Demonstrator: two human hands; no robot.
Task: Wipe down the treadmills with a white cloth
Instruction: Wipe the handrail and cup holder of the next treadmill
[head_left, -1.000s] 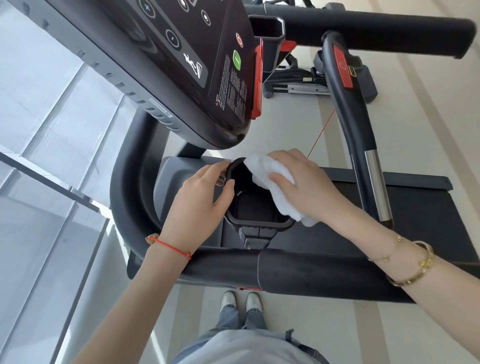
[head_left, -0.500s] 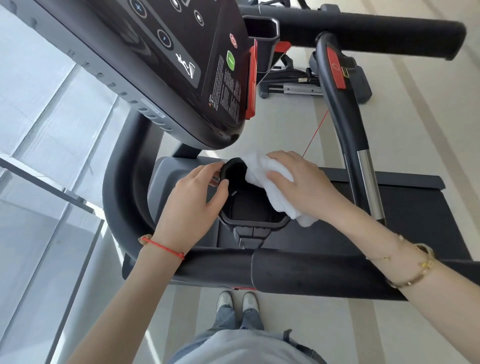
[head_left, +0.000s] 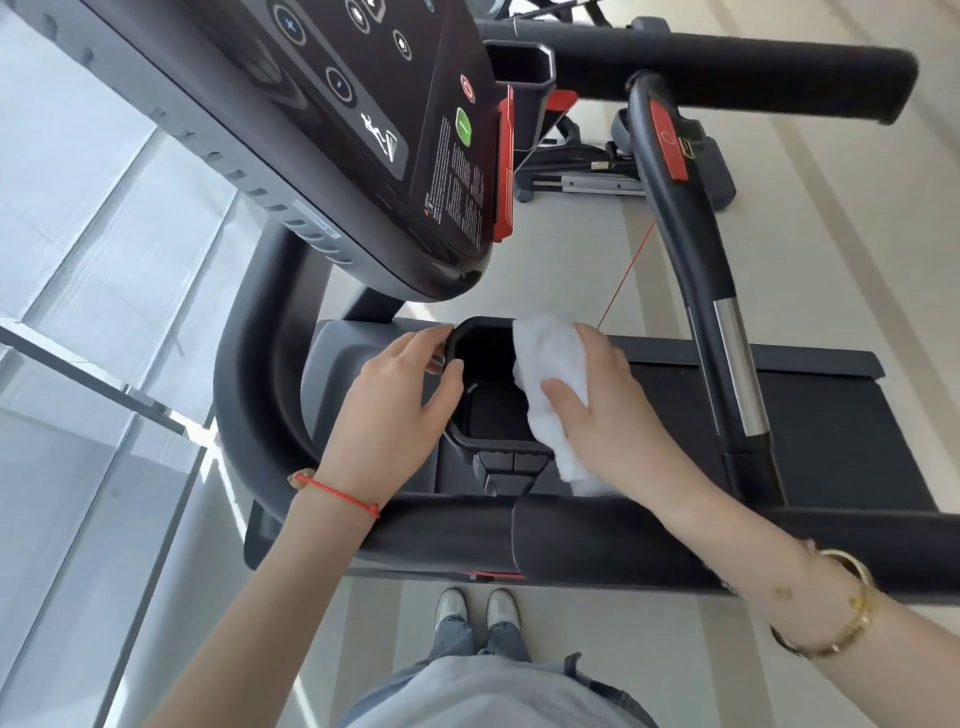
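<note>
I stand over a black treadmill (head_left: 613, 551) and look down past its console (head_left: 363, 130). A black cup holder (head_left: 491, 410) hangs below the console. My left hand (head_left: 395, 410) grips the holder's left rim, thumb on the inside, fingers curled over the far corner. My right hand (head_left: 602, 410) holds a bunched white cloth (head_left: 545, 364) and presses it against the holder's right rim and inner wall. The cloth's lower end hangs down behind the front handlebar.
A black handrail (head_left: 696, 270) with a red tab and a chrome section runs down on the right. The belt (head_left: 831, 436) lies below it. A glass wall (head_left: 78, 415) is at the left. Another machine (head_left: 597, 176) stands on the pale floor beyond. My shoes (head_left: 475, 608) show below.
My right hand has slid the cloth along the holder's right rim, with the thumb now spread over the cloth. My left hand keeps its grip on the left rim.
</note>
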